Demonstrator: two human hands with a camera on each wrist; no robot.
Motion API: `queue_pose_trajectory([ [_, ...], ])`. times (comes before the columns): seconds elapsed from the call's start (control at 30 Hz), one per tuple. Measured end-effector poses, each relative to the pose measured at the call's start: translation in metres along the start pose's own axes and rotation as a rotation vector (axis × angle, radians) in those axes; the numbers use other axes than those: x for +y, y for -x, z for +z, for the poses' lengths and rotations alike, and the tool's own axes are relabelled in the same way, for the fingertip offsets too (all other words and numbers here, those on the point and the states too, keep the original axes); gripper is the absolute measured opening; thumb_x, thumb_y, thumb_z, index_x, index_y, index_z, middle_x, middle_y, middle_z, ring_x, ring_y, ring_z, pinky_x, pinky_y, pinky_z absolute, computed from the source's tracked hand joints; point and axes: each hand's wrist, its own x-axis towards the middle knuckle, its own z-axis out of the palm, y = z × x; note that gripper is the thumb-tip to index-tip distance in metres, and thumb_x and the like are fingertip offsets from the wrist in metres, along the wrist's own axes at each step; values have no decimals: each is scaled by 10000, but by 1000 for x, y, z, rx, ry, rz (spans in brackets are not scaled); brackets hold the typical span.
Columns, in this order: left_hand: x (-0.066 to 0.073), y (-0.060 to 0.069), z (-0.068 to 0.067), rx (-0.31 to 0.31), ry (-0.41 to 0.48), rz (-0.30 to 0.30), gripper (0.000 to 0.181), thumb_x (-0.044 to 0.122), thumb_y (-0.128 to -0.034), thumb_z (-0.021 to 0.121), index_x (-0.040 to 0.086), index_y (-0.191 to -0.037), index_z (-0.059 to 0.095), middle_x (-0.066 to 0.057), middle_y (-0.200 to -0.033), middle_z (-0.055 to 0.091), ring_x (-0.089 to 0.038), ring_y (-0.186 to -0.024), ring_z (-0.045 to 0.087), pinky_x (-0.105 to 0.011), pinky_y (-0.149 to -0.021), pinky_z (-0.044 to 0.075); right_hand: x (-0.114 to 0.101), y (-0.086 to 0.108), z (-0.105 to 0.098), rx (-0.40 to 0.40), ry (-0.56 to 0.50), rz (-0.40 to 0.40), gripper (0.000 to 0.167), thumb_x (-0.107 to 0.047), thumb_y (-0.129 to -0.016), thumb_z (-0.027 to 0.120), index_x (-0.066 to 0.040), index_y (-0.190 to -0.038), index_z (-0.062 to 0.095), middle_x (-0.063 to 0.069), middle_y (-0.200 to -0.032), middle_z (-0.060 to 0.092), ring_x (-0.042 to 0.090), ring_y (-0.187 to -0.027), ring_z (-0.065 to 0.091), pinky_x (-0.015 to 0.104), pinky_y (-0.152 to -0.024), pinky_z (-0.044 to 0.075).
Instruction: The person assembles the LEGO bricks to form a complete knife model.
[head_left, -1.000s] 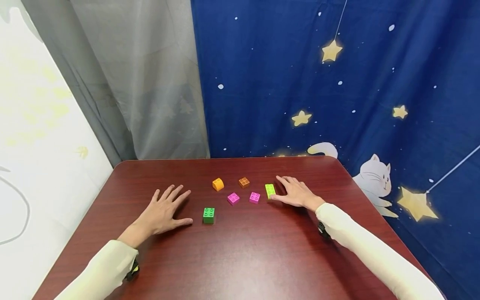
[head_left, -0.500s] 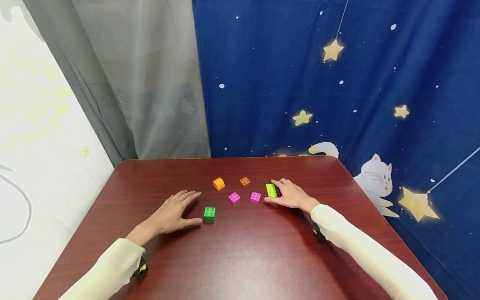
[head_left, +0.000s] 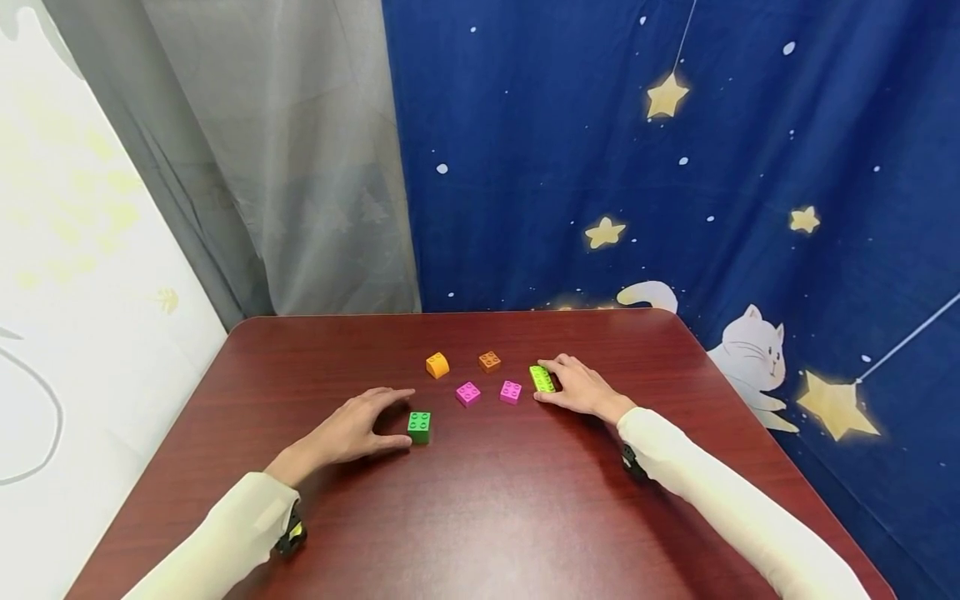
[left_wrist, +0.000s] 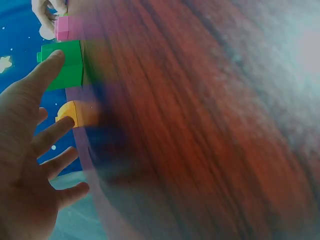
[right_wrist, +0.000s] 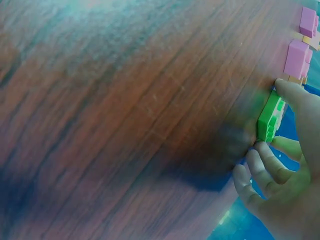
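In the head view my left hand is beside the green block, thumb at its near left edge, fingers spread behind it. The left wrist view has the left thumb in front of the green block; whether they touch I cannot tell. My right hand pinches the lime brick between thumb and forefinger. In the right wrist view the thumb is at one end of that brick and the forefinger at the other, the remaining fingers bent loosely.
Between the hands lie two pink bricks, with an orange-brown brick and a rounded yellow block farther back. The dark red tabletop ends at a blue star curtain and a grey one.
My left hand has moved right to the green block, its thumb and fingers now around its left side. The right thumb and fingers have closed on the lime brick, which has turned slightly.
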Motion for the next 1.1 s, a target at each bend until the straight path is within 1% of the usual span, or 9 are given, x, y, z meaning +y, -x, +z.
queue_pose_trajectory([
  [0.13, 1, -1, 2, -7, 27, 16, 743, 485, -861, 837, 136, -1468, 588, -51, -1394, 628, -279, -1314, 562, -544, -1055, 477, 3, 0, 1, 0, -20, -31, 690, -376, -921, 771, -105, -1510, 536, 127, -1298, 595, 269, -1151, 562, 474, -931, 529],
  [0.3, 2, -3, 5, -19, 63, 12, 620, 408, -869, 851, 148, -1395, 651, -22, -1341, 661, -252, -1272, 589, -517, -1034, 495, 5, 2, 0, -10, -59, -53, 642, -231, -945, 738, -88, -1526, 506, 135, -1379, 585, 290, -1237, 552, 502, -1012, 496],
  [0.37, 2, -4, 5, -26, 74, 11, 563, 371, -877, 849, 152, -1364, 672, -20, -1319, 672, -238, -1249, 603, -504, -1027, 500, 5, 3, -1, -17, -73, -49, 639, -225, -957, 729, -86, -1535, 493, 134, -1409, 578, 292, -1269, 546, 511, -1043, 481],
  [0.43, 2, -5, 6, -28, 78, 13, 514, 343, -883, 847, 155, -1335, 688, -21, -1291, 682, -228, -1221, 615, -496, -1015, 507, 4, 3, -2, -14, -82, -43, 642, -252, -964, 733, -80, -1534, 493, 131, -1412, 582, 292, -1279, 550, 515, -1052, 477],
  [0.57, 3, -6, 7, -29, 98, 11, 459, 302, -883, 851, 151, -1291, 703, -20, -1223, 699, -217, -1143, 644, -482, -982, 527, 4, 3, -3, 12, -93, -25, 663, -356, -950, 765, -55, -1495, 538, 135, -1363, 610, 291, -1228, 585, 509, -1029, 491],
  [0.63, 3, -8, 8, -28, 126, 14, 442, 276, -882, 855, 142, -1276, 707, -14, -1189, 712, -217, -1101, 663, -473, -963, 541, 5, 3, -3, 29, -95, -23, 646, -381, -939, 778, -43, -1454, 583, 143, -1321, 629, 290, -1179, 607, 500, -1008, 502],
  [0.8, 3, -14, 9, -30, 198, 12, 420, 211, -874, 862, 141, -1260, 714, 27, -1137, 732, -187, -1040, 688, -437, -933, 564, 11, -1, -1, 74, -117, -54, 494, -314, -931, 802, -36, -1326, 695, 140, -1192, 684, 262, -1035, 650, 461, -937, 538],
  [0.93, 4, -18, 11, -30, 203, -2, 429, 213, -858, 875, 154, -1252, 714, 40, -1103, 733, -150, -1003, 685, -408, -913, 569, 14, 0, -3, 97, -142, -75, 409, -258, -924, 812, -35, -1258, 734, 117, -1110, 706, 233, -956, 661, 432, -878, 557],
  [1.1, 6, -20, 11, -31, 207, -18, 424, 234, -850, 883, 153, -1232, 717, 44, -1068, 731, -140, -963, 685, -396, -888, 575, 14, 2, -6, 98, -142, -82, 396, -267, -913, 824, -50, -1235, 748, 93, -1085, 710, 216, -933, 664, 416, -850, 561],
])
